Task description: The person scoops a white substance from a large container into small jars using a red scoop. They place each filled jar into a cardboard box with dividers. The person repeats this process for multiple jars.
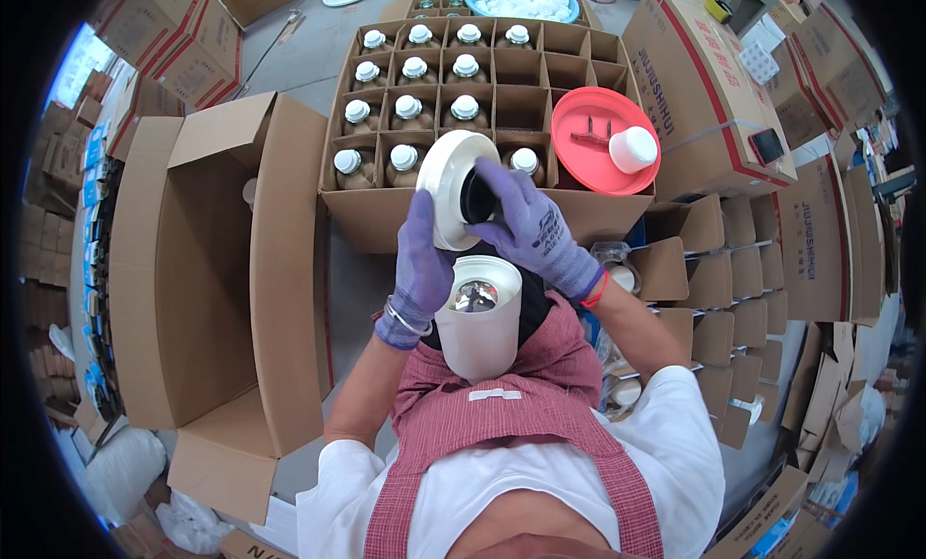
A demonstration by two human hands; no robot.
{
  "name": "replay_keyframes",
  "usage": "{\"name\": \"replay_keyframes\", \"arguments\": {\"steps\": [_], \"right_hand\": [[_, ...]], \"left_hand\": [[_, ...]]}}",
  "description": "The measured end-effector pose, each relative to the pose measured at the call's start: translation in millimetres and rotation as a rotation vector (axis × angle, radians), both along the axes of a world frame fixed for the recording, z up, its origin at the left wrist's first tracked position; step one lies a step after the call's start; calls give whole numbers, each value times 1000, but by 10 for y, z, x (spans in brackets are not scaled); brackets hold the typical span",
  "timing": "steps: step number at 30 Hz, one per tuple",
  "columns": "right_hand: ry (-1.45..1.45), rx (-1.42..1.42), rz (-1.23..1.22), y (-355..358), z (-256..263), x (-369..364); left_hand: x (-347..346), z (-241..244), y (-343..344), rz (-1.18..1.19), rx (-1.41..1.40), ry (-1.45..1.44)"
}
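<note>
A cream plastic ring-shaped collar [443, 190] is held by its left rim in my gloved left hand [425, 259]. My gloved right hand [532, 222] has its fingers on the black round part [477, 197] at the collar's middle. Below them, a white cylindrical vessel [481, 335] stands upright in my lap, its top uncovered and a mirror-like silvery surface inside. In front is a divided carton [434, 208] with white-capped bottles [403, 157] in many compartments. On its right edge rests a red round lid [586, 161] bearing a white cup [633, 149] and small dark metal parts [591, 136].
A tall opened carton [289, 269] stands at the left. To the right are cardboard dividers [705, 269] and a large closed carton [694, 89] with a phone [766, 146] on it. A blue basin [575, 5] of white pieces is beyond the bottles.
</note>
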State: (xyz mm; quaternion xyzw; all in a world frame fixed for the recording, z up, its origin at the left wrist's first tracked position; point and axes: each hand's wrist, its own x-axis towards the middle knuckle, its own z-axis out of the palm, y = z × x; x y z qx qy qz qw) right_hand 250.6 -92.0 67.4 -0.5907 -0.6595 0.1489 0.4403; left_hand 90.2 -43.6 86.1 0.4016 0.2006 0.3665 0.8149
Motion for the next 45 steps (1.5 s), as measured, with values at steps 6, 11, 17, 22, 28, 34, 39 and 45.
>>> {"name": "replay_keyframes", "arguments": {"steps": [6,11,17,22,28,34,39,45], "right_hand": [[951,-371,188,-81,-48,57],[675,-768,-148,-306,-201,377],[563,-473,200,-339,-692,-63],[38,-383,399,-288,-998,-160],[-89,-99,630,-177,-1140,-130],[-476,-159,391,-550,-810,-192],[-222,-298,112,-857,-730,-184],[75,-498,172,-525,-706,-109]], "left_hand": [[-116,-142,240,161,1443,404],[-583,-530,303,-300,1203,362],[-625,-817,234,-472,1175,349],[-661,-663,-18,-449,1098,505],[-737,-646,-398,-278,1237,765],[-740,-956,-205,-422,964,472],[-550,-1077,-119,-550,989,429],[-507,-724,71,-634,1225,560]]}}
